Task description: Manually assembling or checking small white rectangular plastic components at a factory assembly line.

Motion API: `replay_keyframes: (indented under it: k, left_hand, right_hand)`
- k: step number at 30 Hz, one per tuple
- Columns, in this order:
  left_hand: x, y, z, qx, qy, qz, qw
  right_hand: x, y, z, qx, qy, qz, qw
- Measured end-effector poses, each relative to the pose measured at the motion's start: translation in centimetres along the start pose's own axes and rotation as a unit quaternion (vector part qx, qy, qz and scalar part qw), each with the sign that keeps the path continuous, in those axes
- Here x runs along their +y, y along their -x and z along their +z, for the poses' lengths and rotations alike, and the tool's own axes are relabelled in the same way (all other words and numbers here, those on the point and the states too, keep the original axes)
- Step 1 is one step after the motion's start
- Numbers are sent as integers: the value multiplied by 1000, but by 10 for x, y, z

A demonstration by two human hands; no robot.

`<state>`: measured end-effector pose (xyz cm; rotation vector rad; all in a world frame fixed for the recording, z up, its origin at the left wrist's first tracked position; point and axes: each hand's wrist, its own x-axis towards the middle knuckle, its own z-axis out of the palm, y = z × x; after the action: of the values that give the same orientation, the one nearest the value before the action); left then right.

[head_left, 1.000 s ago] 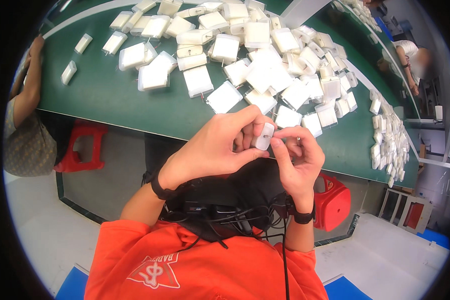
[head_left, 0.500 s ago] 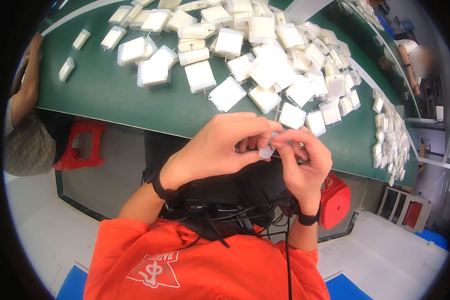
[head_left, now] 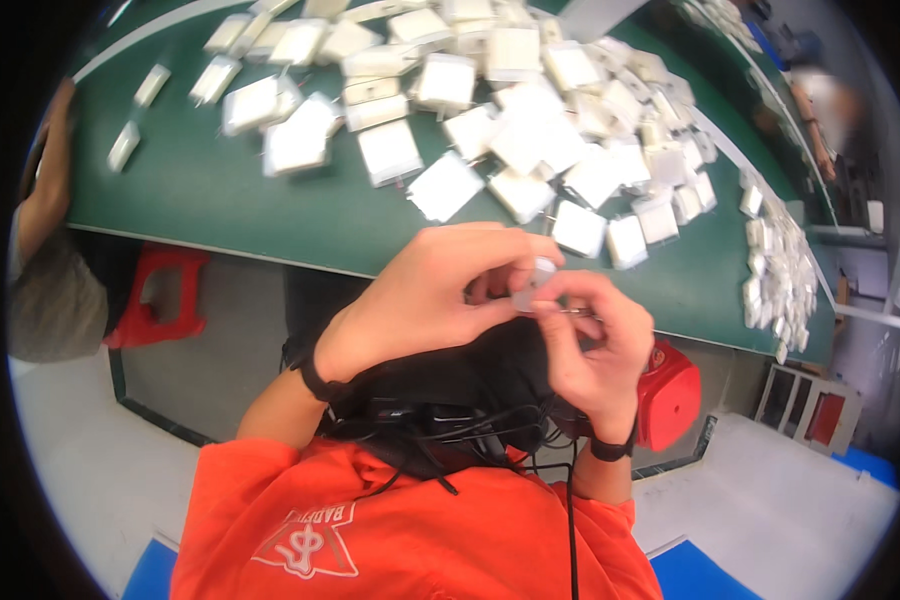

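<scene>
My left hand (head_left: 435, 285) is closed, pinching a small whitish, partly see-through plastic block (head_left: 536, 284) between thumb and fingers just in front of the table edge. My right hand (head_left: 602, 345) is closed too, its thumb and forefinger right against that block. A thin metal rod (head_left: 580, 313) sticks out between the right fingers; its other end is hidden, so its kind cannot be told. Beyond both hands, a large heap of white rectangular blocks (head_left: 445, 187) in clear casings spreads over the green table (head_left: 350, 225). Thin pins show on some blocks.
Two small white pieces (head_left: 123, 147) lie apart at the left. Another pile of white blocks (head_left: 778, 270) sits at the right. A person's arm (head_left: 52, 170) rests at the left table end. Red stools (head_left: 160, 295) stand under the table edge. Black cables (head_left: 440, 435) hang before my chest.
The block between my fingers has tilted more upright. My right hand has turned slightly and shifted left and down, showing more of the metal rod. The whole view has shifted a little.
</scene>
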<state>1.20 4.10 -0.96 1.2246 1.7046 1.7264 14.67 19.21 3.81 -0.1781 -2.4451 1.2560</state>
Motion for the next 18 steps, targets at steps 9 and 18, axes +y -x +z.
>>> replay_keyframes:
  k: [9, 18]
  left_hand:
    - [0, 5, 0, 24, -20, -18, 999]
    - [6, -3, 4, 13, 11, -34, 999]
  right_hand:
    - [7, 5, 11, 13, -29, -38, 999]
    - [0, 8, -4, -5, 35, -40, 999]
